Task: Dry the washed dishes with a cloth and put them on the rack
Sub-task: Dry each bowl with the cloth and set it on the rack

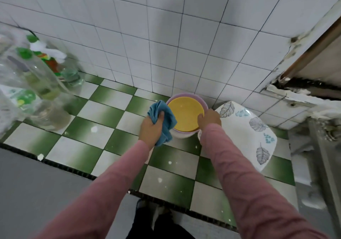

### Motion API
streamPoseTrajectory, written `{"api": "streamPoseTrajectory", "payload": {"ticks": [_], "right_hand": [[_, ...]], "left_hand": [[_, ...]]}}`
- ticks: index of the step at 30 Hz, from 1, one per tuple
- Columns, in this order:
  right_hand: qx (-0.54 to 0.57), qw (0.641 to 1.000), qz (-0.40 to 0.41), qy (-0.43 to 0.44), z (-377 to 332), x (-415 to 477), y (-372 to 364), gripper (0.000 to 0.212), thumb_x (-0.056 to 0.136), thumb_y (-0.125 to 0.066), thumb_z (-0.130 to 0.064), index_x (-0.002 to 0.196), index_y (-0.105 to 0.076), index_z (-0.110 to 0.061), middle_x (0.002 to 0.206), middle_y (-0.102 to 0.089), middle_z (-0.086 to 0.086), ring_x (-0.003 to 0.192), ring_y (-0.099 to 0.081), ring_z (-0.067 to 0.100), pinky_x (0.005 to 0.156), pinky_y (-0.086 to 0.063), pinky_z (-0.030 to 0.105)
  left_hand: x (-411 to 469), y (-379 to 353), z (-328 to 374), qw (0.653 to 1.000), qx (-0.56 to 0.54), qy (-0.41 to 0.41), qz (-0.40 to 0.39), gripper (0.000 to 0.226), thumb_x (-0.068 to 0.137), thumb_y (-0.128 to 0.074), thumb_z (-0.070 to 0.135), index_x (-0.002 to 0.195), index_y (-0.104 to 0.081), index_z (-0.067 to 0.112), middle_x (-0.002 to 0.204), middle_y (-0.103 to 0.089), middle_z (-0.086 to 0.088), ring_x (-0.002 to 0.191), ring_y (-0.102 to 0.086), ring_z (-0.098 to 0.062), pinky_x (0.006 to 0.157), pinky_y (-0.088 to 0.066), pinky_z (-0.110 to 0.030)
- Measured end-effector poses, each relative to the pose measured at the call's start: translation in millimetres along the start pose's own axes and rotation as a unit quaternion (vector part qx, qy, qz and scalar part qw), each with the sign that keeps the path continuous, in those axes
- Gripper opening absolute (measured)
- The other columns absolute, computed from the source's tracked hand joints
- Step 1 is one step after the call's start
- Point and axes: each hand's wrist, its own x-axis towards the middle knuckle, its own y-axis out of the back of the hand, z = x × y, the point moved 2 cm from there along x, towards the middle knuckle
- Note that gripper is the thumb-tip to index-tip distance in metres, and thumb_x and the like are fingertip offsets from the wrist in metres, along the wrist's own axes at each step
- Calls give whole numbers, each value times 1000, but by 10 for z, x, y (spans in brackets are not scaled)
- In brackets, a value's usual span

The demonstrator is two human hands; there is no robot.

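1. Fingers [162,116] of the left hand [152,128] are clenched round a bunched blue cloth [160,107]. The thumb lies over the front of the cloth, and folds of cloth stick out above and below the fist.
2. Fingers [200,118] of the right hand [210,119] are curled over the near right rim of a yellow bowl [185,115] and grasp it, with the thumb inside the rim. The rest of the fingers are hidden behind the hand.
3. The cloth touches the left edge of the bowls, so the two hands flank them.
4. The yellow bowl sits nested in a lilac bowl [184,94], whose rim shows round the far side. A white bowl [181,134] shows under both at the near side. The stack stands upright on the surface [103,120], close to the wall [166,45].
5. A white plate [245,135] with grey and teal leaf prints lies just right of the stack, partly under the right wrist.
6. Pink sleeves [110,179] cover both arms to the wrists.
7. The surface is tiled in green and white checks, with white specks scattered on it. The wall is white tile.
8. Clear bottles [36,76] with green caps stand at the far left, blurred, well apart from the bowls.
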Motion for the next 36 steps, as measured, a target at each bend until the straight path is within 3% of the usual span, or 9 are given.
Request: {"api": "streamPoseTrajectory", "payload": {"ticks": [5,13,16,19,25,28,32,36], "right_hand": [[-134,989,-46,-51,-210,50,-122,51,98,-48,-16,145,-37,-2,141,-38,15,126,-49,32,98,-46,38],[-105,992,-3,-63,-251,65,-149,55,101,-42,-7,150,-20,-5,146,-43,17,131,-48,33,101,-43,43],[-78,996,1,-52,-241,25,-141,49,99,-34,0,146,-21,-9,134,-56,16,118,-59,37,87,-45,43],[-50,998,11,-32,-244,-15,-131,46,98,-31,3,142,-25,-11,130,-56,17,115,-59,40,79,-39,40],[-49,999,7,-3,-283,-86,-1,46,95,-40,4,139,-28,-3,140,-47,18,123,-53,40,96,-43,43],[-35,999,16,21,-281,-121,35,46,93,-39,8,137,-32,-2,141,-41,17,124,-51,40,95,-42,44],[22,997,53,48,-227,-163,69,52,87,-33,14,137,-34,-2,138,-38,18,111,-56,42,86,-43,44],[189,974,110,66,-183,-243,161,46,82,-32,15,126,-39,2,131,-39,18,90,-48,32,87,-45,46]], "left_hand": [[233,35,131,1000,-9,5,-22,19,101,-51,37,107,-56,20,105,-66,-11,97,-64,-26,85,-54,-40],[428,78,176,999,-1,2,-53,15,100,-52,37,104,-55,23,105,-66,-8,100,-63,-26,91,-53,-43],[462,72,188,998,-2,1,-56,15,100,-52,38,104,-54,24,105,-65,-6,100,-63,-24,91,-53,-41],[482,80,197,998,4,-1,-62,16,100,-51,39,104,-54,24,104,-65,-6,100,-63,-25,90,-53,-41],[514,114,260,999,0,-5,-45,12,100,-51,37,89,-50,32,90,-62,3,91,-62,-22,86,-53,-40],[502,109,282,999,-4,-8,-42,13,100,-52,37,87,-50,32,89,-61,3,90,-62,-22,86,-54,-40],[486,85,308,999,-1,-7,-33,17,100,-51,37,85,-50,31,85,-60,2,85,-60,-22,85,-53,-42],[458,60,321,1000,-8,-3,-24,17,101,-50,36,84,-49,32,85,-59,5,80,-57,-12,83,-51,-37]]}}
